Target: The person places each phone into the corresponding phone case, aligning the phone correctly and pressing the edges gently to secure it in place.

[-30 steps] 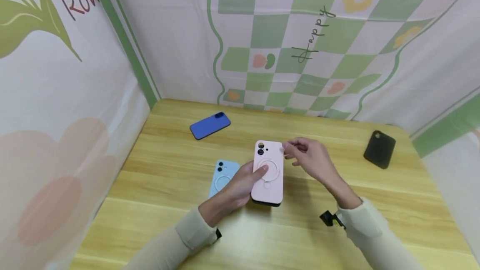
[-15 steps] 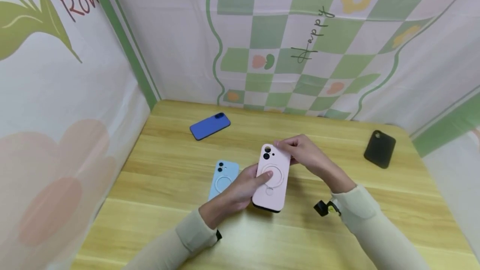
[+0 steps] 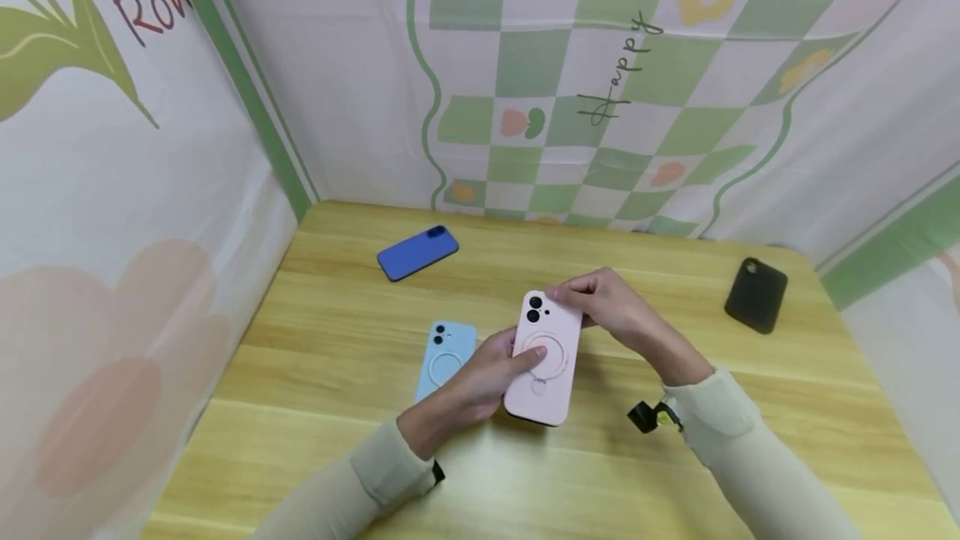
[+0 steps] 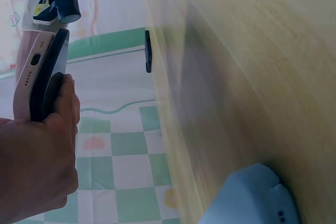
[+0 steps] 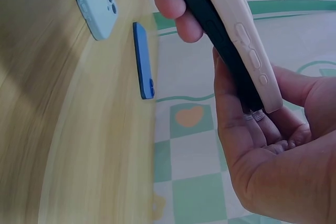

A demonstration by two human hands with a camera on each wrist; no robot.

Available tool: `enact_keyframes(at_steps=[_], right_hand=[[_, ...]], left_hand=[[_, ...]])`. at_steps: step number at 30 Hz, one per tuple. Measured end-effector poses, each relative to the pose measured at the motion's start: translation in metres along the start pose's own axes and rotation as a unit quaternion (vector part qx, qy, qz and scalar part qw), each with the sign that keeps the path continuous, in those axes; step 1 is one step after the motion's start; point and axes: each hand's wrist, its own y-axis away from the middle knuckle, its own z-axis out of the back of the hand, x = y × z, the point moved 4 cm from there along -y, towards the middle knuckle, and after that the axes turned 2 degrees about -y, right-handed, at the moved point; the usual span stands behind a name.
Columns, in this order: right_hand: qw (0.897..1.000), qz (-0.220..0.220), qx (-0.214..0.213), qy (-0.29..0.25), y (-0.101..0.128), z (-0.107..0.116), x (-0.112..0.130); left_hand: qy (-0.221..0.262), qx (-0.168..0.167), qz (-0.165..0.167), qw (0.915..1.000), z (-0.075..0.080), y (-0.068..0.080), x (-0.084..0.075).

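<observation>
Your left hand grips the pink case right of the light-blue case. Your right hand now pinches its far right corner; less dark phone shows at the near end than before.

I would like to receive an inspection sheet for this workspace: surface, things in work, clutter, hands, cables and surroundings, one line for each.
Surface: table, light wood grain; no spill seen.
Things in work: pink case, held above the table, back towards the head camera; dark slab, probably a phone, against its underside.
Clutter: blue phone near the back edge; light blue case, partly behind the left hand; black case towards the back right corner.
Hands: left hand grips the pink case, thumb on its back; right hand pinches its camera end.
Cables: nothing seen.
Surroundings: printed cloth behind the table and at both sides.
</observation>
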Motion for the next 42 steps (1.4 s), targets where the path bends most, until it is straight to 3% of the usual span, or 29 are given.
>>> enact_keyframes(at_steps=[9,27,42], right_hand=[[1.000,-0.003,0.001,-0.026,0.0017,-0.0003,-0.0008],[0.999,0.001,-0.009,-0.040,0.0031,0.0003,-0.0041],[0.993,0.004,-0.012,-0.118,0.0039,0.0009,-0.0082]], left_hand=[[-0.003,0.005,-0.008,1.0000,0.0001,0.0011,0.0019],[-0.015,-0.035,-0.021,0.9990,0.0039,0.0036,-0.0008],[-0.008,-0.045,-0.024,0.9987,0.0066,0.0042,-0.0046]])
